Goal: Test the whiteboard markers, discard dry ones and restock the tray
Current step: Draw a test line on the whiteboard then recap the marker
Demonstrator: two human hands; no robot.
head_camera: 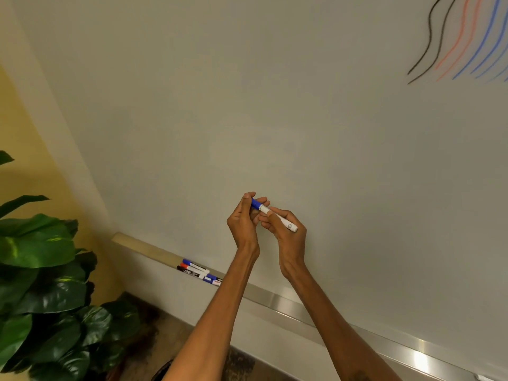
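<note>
A white marker with a blue cap (266, 209) is held in front of the whiteboard (247, 119). My left hand (244, 220) pinches the blue cap end. My right hand (288, 232) grips the white barrel, with its rear end sticking out past my fingers. The cap sits on the marker. Below, on the metal tray (288, 303), lie several capped markers (198, 271) in blue, red and black, side by side near the tray's left end.
Black, red and blue wavy test lines (461, 42) mark the board's top right corner. A large green leafy plant (46, 284) stands at the lower left against a yellow wall. The floor shows below the tray.
</note>
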